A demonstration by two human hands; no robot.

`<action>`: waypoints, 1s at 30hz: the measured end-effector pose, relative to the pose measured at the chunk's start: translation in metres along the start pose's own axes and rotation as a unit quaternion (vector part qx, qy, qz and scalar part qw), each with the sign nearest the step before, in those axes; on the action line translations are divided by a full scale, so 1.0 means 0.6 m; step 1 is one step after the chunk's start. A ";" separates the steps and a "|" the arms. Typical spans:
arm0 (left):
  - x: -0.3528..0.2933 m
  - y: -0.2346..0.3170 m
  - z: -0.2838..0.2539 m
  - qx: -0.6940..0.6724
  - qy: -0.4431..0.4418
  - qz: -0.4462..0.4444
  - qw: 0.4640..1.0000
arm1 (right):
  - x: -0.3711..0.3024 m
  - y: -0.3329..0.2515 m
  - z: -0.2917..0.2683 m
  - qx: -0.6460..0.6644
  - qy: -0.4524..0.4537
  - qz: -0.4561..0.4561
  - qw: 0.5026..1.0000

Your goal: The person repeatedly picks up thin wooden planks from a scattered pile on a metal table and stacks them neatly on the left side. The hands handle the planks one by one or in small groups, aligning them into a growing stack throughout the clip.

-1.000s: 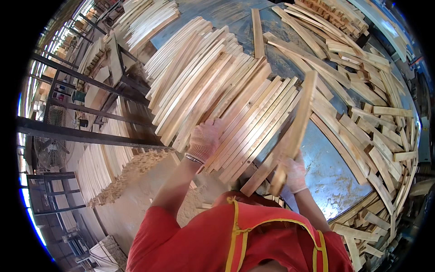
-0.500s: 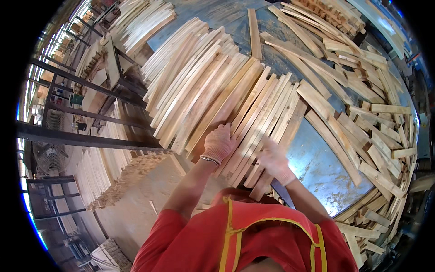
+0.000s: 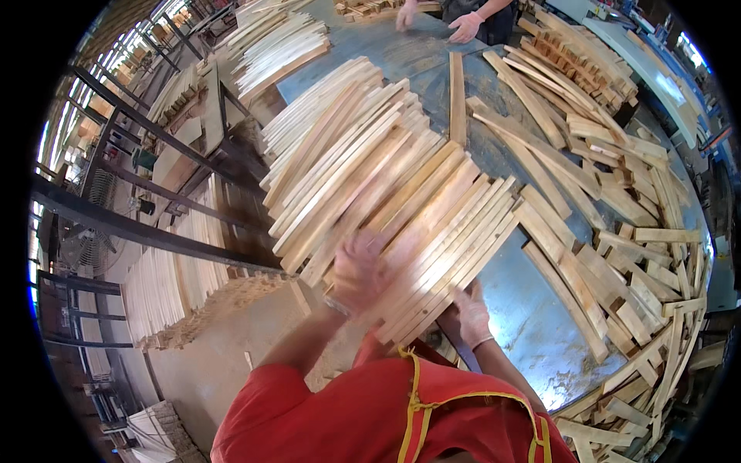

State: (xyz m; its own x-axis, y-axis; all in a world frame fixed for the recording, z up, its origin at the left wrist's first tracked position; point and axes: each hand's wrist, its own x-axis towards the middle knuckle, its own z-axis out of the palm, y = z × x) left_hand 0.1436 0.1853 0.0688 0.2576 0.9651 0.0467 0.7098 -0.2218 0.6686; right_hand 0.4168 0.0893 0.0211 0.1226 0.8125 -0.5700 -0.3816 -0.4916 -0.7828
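A woodworking workshop: pale wooden slats (image 3: 347, 201) are lying in long rows across a blue worktable (image 3: 519, 309), running from the centre toward eleven o'clock, while loose wood pieces (image 3: 668, 235) are lying heaped at three o'clock. Between eight and nine o'clock, more boards (image 3: 174, 285) are sitting stacked; a caged fan (image 3: 91, 247) is standing at nine. A co-worker (image 3: 500, 25) is standing at one o'clock.

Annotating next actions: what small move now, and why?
Probably a light leftward press with the right hand, snugging the row of wooden strips: that hand is at the row's near right edge, the strips lie side by side, and the left hand, blurred, is over their near part.
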 end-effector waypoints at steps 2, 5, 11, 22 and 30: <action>-0.025 0.020 0.046 -0.086 0.022 0.081 0.993 | -0.012 -0.030 0.008 -0.147 0.016 0.035 0.988; -0.083 0.004 0.151 -0.248 -0.156 0.012 0.956 | 0.023 -0.059 0.016 -0.311 -0.007 0.079 0.947; -0.127 -0.117 0.315 -0.451 -0.368 -0.134 0.802 | 0.040 -0.055 0.030 -0.180 -0.047 0.142 0.972; 0.139 -0.191 -0.056 0.002 -0.225 0.214 0.951 | 0.198 -0.098 0.300 -0.374 -0.093 -0.127 0.914; 0.286 -0.311 -0.113 0.204 -0.109 0.336 0.913 | 0.369 -0.139 0.445 -0.649 -0.161 -0.203 0.715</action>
State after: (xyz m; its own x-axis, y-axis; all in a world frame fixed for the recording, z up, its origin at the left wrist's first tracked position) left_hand 0.0110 0.4017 0.0021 0.8176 0.5515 0.1653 0.5176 -0.8298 0.2085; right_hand 0.2312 0.3938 0.0269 -0.3146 0.8983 -0.3068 0.8236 0.0976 -0.5587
